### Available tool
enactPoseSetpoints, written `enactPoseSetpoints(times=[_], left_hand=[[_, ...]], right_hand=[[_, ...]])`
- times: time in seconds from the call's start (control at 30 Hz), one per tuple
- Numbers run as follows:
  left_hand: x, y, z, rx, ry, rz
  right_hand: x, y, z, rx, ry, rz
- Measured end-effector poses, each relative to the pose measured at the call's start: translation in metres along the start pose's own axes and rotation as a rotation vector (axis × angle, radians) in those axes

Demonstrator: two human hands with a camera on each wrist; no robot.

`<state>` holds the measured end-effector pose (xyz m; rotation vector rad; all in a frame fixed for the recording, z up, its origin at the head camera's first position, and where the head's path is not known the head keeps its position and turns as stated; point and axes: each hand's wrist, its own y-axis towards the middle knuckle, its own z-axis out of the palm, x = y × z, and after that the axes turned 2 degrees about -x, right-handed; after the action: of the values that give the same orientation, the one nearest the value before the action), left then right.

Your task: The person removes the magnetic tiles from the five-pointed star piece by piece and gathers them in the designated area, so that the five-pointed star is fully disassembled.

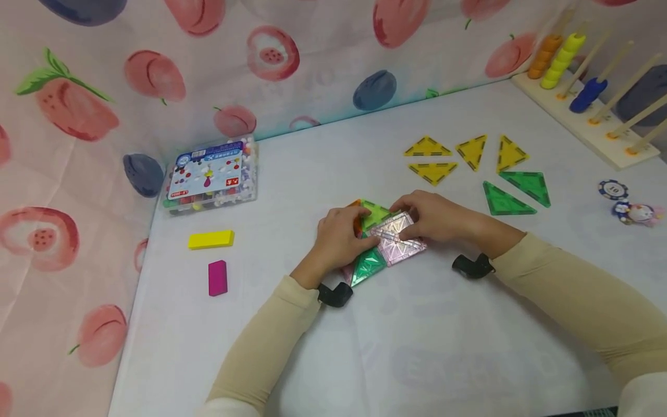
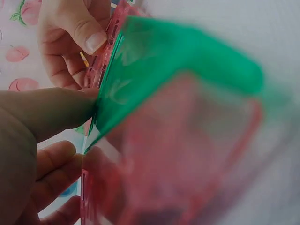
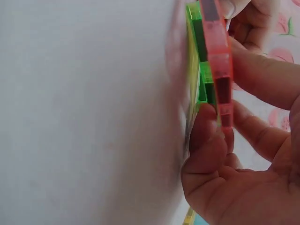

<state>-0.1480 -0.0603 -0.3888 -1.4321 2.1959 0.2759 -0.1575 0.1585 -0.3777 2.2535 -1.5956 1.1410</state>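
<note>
A cluster of translucent magnetic tiles lies between both hands in the head view: a green triangle tile (image 1: 369,266), a yellow-green tile (image 1: 374,213), an orange edge and a pink tile (image 1: 403,252) on the right. My left hand (image 1: 340,234) grips the cluster from the left, thumb across the top, fingers at the far side. With thumb and fingers, my right hand (image 1: 431,217) pinches the pink tile's right part. Up close, the pink tile's edge (image 3: 220,75) sits between right thumb and fingers, over green tile edges. The left thumb touches the green tile (image 2: 154,61) at its edge.
Several yellow triangle tiles (image 1: 427,146) and two green ones (image 1: 502,200) lie at the back right. Beyond stand a bead peg rack (image 1: 583,124), a poker chip (image 1: 613,189) and a figurine (image 1: 640,213). Leftward are a bead box (image 1: 208,174), yellow block (image 1: 211,240) and magenta block (image 1: 217,278).
</note>
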Motion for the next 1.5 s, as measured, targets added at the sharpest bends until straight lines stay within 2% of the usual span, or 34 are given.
enactPoseSetpoints(times=[0.23, 0.37, 0.53, 0.63, 0.77, 0.93, 1.03, 1.13, 1.23, 1.33, 1.5], left_hand=[[-0.002, 0.004, 0.001, -0.016, 0.015, 0.008], [-0.005, 0.006, 0.004, -0.053, 0.065, 0.007], [-0.007, 0.005, 0.008, -0.062, 0.11, -0.009], [-0.008, 0.004, 0.007, -0.049, 0.111, -0.018], [-0.008, 0.002, 0.005, -0.047, 0.11, -0.024], [-0.007, 0.0, 0.003, -0.061, 0.109, -0.031], [-0.005, -0.001, 0.001, -0.048, 0.09, -0.016], [0.003, -0.002, -0.003, 0.011, 0.04, 0.02], [0.015, -0.006, -0.01, 0.103, -0.047, 0.054], [0.025, -0.01, -0.016, 0.162, -0.102, 0.095], [0.028, -0.013, -0.016, 0.154, -0.098, 0.156]], right_hand=[[-0.001, 0.003, -0.001, -0.016, 0.039, -0.023], [0.002, 0.004, 0.0, -0.041, 0.082, -0.04], [-0.003, 0.002, -0.003, -0.065, 0.202, 0.024], [-0.009, -0.005, -0.013, -0.126, 0.224, 0.058], [-0.023, -0.019, -0.031, -0.223, 0.108, 0.058], [-0.041, -0.032, -0.044, -0.217, -0.072, 0.091], [-0.041, -0.039, -0.048, -0.24, -0.114, 0.105], [-0.032, -0.044, -0.045, -0.265, -0.11, 0.082], [-0.02, -0.044, -0.032, -0.236, -0.096, 0.004], [-0.009, -0.04, -0.015, -0.14, -0.096, -0.058], [0.005, -0.033, 0.004, -0.024, -0.093, -0.078]])
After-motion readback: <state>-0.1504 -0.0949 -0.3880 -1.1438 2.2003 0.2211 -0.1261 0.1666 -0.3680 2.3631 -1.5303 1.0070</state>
